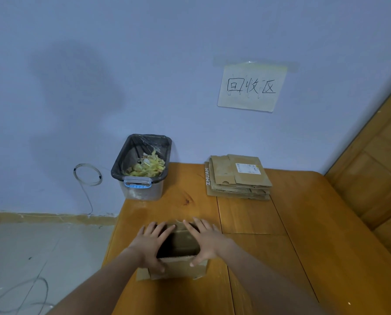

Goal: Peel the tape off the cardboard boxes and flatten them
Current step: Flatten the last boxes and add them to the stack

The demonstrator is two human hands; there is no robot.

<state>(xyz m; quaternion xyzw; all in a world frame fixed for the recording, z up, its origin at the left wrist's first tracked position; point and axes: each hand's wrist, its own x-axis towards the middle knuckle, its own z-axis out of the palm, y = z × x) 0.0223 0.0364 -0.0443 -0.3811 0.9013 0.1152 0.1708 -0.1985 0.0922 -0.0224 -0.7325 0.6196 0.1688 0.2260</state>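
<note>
I see both hands on an open cardboard box (178,267) at the near edge of the wooden bench (292,223). My left hand (152,243) lies over the box's left side, fingers spread and fairly straight across the top, thumb down on the near wall. My right hand (204,241) mirrors it on the right side, fingers splayed over the far rim, thumb against the near wall. The box stands upright between them, its dark inside showing, a flap sticking out at its lower left. Farther back on the bench, near the wall, lies a stack of flattened boxes (237,176), the top one bearing a white label. To its left stands a clear plastic bin (142,167) lined with a black bag, holding crumpled yellowish tape scraps. A handwritten paper sign (251,87) is taped on the wall above the stack.
</note>
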